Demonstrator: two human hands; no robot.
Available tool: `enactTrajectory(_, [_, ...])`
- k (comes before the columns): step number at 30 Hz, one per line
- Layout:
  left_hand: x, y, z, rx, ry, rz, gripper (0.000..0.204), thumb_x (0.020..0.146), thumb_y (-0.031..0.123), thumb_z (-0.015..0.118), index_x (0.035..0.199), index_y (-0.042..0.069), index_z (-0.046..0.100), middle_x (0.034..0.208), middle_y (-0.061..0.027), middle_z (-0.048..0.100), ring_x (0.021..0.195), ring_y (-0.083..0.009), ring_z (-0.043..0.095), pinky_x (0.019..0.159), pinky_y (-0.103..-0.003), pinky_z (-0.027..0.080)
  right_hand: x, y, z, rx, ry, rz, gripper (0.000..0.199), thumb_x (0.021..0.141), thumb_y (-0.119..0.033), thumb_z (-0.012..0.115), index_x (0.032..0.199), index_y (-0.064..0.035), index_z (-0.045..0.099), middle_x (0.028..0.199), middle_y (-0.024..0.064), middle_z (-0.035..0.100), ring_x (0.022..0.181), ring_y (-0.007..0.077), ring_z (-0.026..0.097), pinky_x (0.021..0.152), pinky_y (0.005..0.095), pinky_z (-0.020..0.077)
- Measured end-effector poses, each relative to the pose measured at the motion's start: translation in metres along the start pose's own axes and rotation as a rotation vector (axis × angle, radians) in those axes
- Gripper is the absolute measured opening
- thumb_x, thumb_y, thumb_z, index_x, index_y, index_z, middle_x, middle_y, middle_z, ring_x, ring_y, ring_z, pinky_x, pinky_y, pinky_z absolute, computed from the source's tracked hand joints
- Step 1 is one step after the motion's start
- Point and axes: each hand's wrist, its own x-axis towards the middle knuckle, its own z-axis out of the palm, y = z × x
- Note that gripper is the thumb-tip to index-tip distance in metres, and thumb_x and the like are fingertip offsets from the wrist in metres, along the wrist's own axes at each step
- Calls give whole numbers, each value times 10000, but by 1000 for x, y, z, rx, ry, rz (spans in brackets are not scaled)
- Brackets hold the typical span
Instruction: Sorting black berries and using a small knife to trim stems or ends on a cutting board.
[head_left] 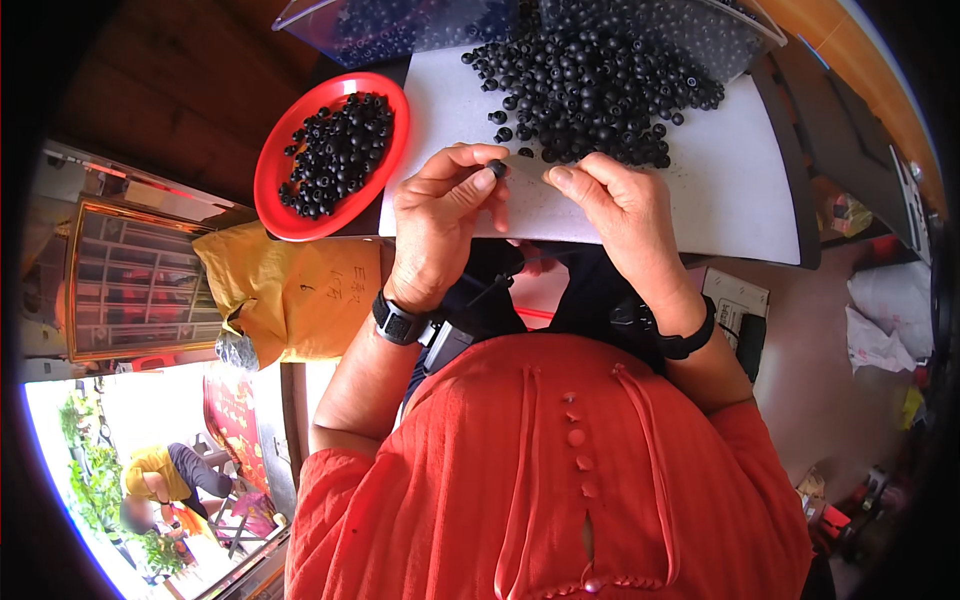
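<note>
Between the thumb and forefinger of my left hand [437,208] is a small round black bead [497,169]. A short gap to its right, my right hand [628,205] is closed in a pinch, thumb against fingers. Whatever lies in that pinch, if anything, is too small to make out. Both hands are over the near part of a white board [735,205]. Just beyond them spreads a heap of similar black beads [590,95], some showing a hole. To the left of my left hand, a red plate [267,190] holds several more such beads.
Clear plastic bins [400,30] with black beads stand at the board's far side. A yellow paper bag [300,285] lies left of my left forearm. White plastic bags [890,310] are at the right. Far lower left, another person [165,475] sits outside the doorway.
</note>
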Motion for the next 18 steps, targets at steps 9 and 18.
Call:
enactTrajectory(9, [-3, -6, 3, 102, -16, 120, 262, 1043, -47, 555, 1269, -67, 685, 1072, -68, 612, 818, -159, 647, 729, -287, 565, -2, -2, 0, -34, -3, -18, 404, 994, -313, 713, 723, -31, 609, 534, 125, 497, 453, 234, 463, 485, 394, 383])
enactTrajectory(18, [-2, -5, 4, 119, -7, 110, 261, 1047, -23, 536, 1256, -43, 691, 1052, -76, 586, 853, -176, 626, 733, -303, 545, -3, -2, 0, -79, 6, -38, 420, 991, -307, 716, 703, -35, 578, 538, 134, 480, 454, 250, 450, 486, 403, 372])
